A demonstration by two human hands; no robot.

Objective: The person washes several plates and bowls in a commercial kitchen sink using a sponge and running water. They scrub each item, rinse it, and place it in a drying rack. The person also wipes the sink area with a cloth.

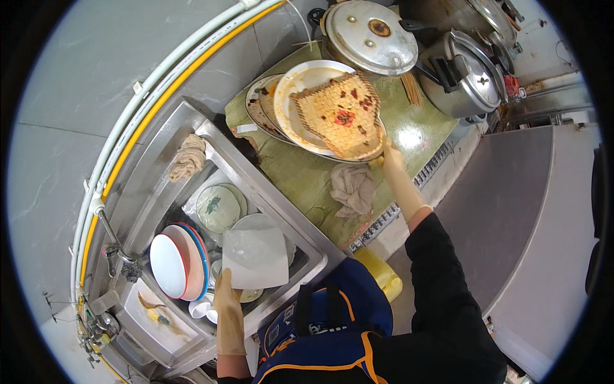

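Observation:
My left hand (229, 302), in a pale rubber glove, grips a square white plate (255, 273) by its near left corner above the sink basin. My right hand (391, 161), gloved too, is at the near right edge of a fan-shaped woven tray (331, 103) scattered with dark red bits. Its fingers close around that edge, partly hidden beneath. The tray lies on a stained white oval plate (288, 125), with more soiled plates (254, 103) underneath. Below the square plate, round greenish plates (218, 209) and white bowls with red and blue rims (169, 266) fill the basin.
The steel sink (307, 230) has a faucet (112, 235) on its left. A tan cloth (189, 158) hangs on its back edge. A crumpled cloth (352, 189) lies on the green counter (297, 182). Beyond stand a lidded pot (369, 38) and a pressure cooker (463, 81).

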